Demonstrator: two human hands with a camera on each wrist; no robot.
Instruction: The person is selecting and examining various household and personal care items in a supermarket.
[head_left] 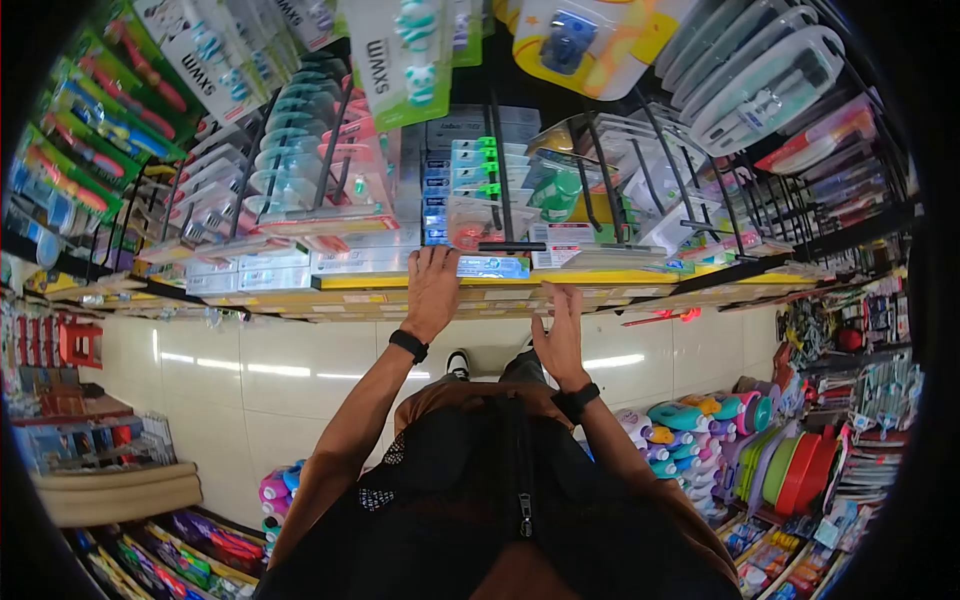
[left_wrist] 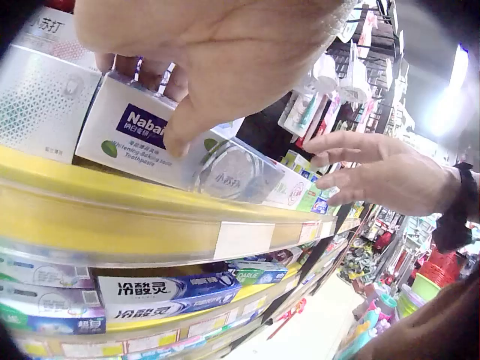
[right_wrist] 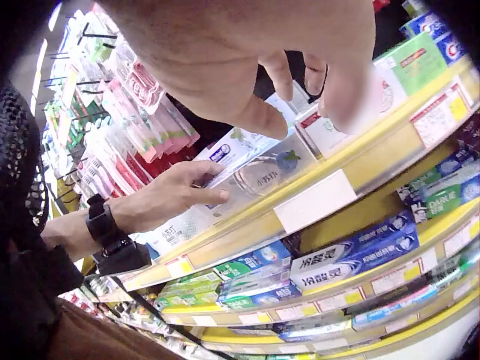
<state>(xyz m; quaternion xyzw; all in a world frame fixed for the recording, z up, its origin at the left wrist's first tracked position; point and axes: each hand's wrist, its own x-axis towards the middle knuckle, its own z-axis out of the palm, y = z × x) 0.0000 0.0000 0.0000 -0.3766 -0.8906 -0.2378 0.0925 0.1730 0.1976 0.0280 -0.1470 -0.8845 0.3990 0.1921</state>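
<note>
My left hand (head_left: 434, 292) reaches over the front edge of a shelf in the head view. In the left wrist view, its thumb lies on the front of a white Nabai baking-soda toothpaste box (left_wrist: 124, 146), with fingers behind the top edge. The box stands among other cartons in the shelf row. My right hand (head_left: 562, 330) is at the shelf edge, to the right of the left. In the right wrist view, the right hand (right_wrist: 247, 60) hangs over the same row, fingers loosely bent near a white and red carton (right_wrist: 322, 131), holding nothing visible.
A yellow shelf lip (left_wrist: 150, 214) with price tags runs along the front. Lower shelves hold more toothpaste boxes (left_wrist: 165, 289). Packs of toothbrushes (head_left: 290, 150) hang from black hooks (head_left: 500, 170) above. Bottles (head_left: 690, 430) and basins (head_left: 800, 470) stand behind at right.
</note>
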